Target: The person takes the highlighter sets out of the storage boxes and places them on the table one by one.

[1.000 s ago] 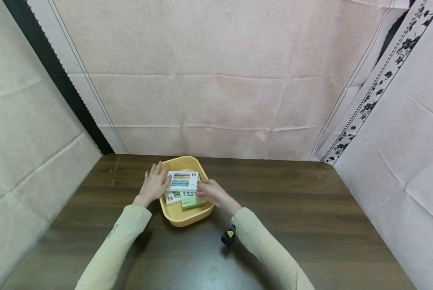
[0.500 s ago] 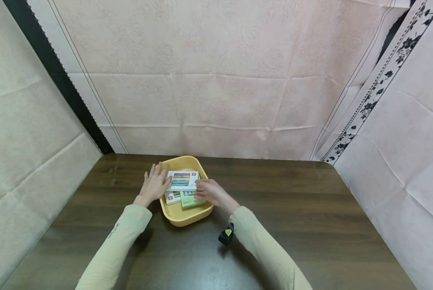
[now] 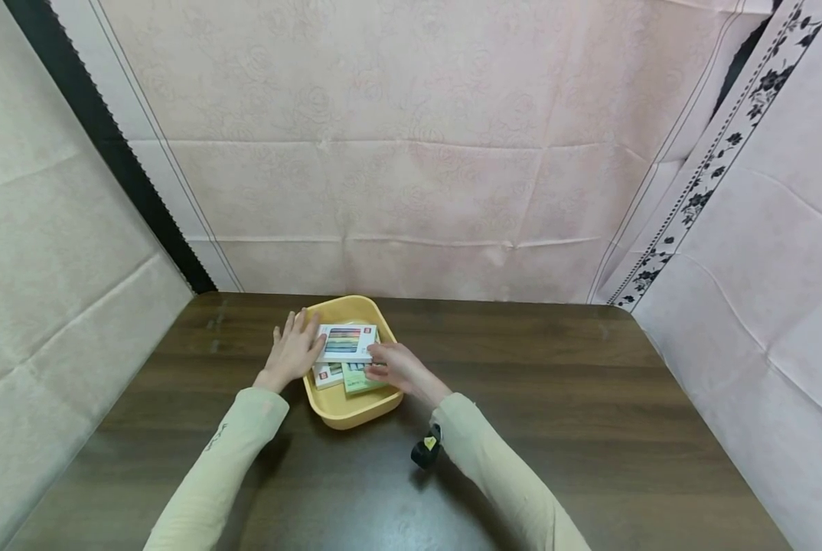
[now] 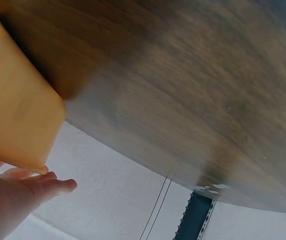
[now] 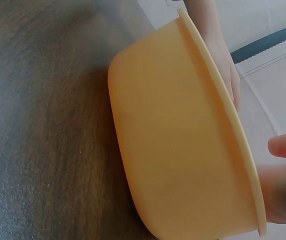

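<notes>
A yellow plastic basin (image 3: 345, 419) stands on the table in the head view. On top inside it lies a white box with a picture of coloured sticks (image 3: 345, 342). Below that are a green box (image 3: 357, 380) and another white box (image 3: 324, 376). My left hand (image 3: 290, 353) rests over the basin's left rim with straight fingers, its thumb by the top box's left edge. My right hand (image 3: 400, 370) reaches over the right rim, thumb and fingers apart, near the top box's lower right corner. The right wrist view shows the basin's wall (image 5: 178, 130), hiding the boxes.
The brown wooden table (image 3: 556, 413) spreads out on all sides of the basin. Pale cloth (image 3: 411, 191) hangs behind the table's far edge and at both sides. A black wrist camera (image 3: 425, 451) sits under the right sleeve.
My right hand has shifted slightly left over the boxes, and its thumb and fingers have spread a little apart. The left hand, basin and boxes stay practically in place.
</notes>
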`<state>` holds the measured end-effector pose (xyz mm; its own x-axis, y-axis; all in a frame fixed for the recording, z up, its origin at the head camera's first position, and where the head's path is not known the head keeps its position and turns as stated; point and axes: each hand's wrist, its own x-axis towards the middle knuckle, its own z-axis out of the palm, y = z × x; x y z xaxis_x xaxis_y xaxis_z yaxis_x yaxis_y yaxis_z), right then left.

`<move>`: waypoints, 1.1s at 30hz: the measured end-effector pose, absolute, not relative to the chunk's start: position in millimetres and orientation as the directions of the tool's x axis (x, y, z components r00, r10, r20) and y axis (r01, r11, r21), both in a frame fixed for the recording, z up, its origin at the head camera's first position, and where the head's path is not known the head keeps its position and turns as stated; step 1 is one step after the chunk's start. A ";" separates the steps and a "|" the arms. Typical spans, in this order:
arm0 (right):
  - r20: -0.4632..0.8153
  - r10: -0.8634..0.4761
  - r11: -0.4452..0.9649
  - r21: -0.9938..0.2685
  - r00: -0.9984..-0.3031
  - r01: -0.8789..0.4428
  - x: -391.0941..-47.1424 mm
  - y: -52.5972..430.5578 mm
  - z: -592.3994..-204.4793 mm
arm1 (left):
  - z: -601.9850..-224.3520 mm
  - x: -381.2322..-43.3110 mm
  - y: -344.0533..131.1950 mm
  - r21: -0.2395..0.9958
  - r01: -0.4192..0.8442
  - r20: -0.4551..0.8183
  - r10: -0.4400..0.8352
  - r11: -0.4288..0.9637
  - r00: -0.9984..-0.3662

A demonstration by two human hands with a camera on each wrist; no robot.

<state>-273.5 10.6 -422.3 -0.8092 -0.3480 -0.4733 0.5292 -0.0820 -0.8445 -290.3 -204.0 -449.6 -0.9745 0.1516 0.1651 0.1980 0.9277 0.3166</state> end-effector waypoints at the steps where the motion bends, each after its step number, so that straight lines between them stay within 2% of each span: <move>1: -0.473 -0.347 -0.079 -0.845 -0.810 0.528 -272.9 10.4 -422.4 | -449.6 -290.3 -204.1 0.315 0.197 0.163 0.152 0.928 -0.975; 10: -0.462 -0.328 -0.058 -0.861 -0.824 0.505 -270.4 9.9 -426.7 | -452.0 -290.3 -204.8 0.314 0.194 0.150 0.153 0.929 -0.977; 18: -0.492 -0.306 -0.100 -0.835 -0.815 0.541 -273.3 7.1 -427.1 | -452.4 -291.5 -205.3 0.305 0.193 0.160 0.150 0.932 -0.976; 28: -0.526 -0.261 -0.024 -0.835 -0.810 0.550 -276.1 -0.9 -426.5 | -455.4 -290.9 -208.3 0.352 0.230 0.201 0.167 0.907 -0.965; 33: -0.533 -0.246 -0.015 -0.833 -0.810 0.553 -276.3 -3.0 -426.3 | -452.0 -290.6 -206.2 0.341 0.206 0.175 0.154 0.917 -0.972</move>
<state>-276.3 -3.0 -426.3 -0.8097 -0.2457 -0.5330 0.5529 -0.0148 -0.8331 -290.6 -206.2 -452.0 -0.9725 0.1536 0.1753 0.2063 0.9172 0.3409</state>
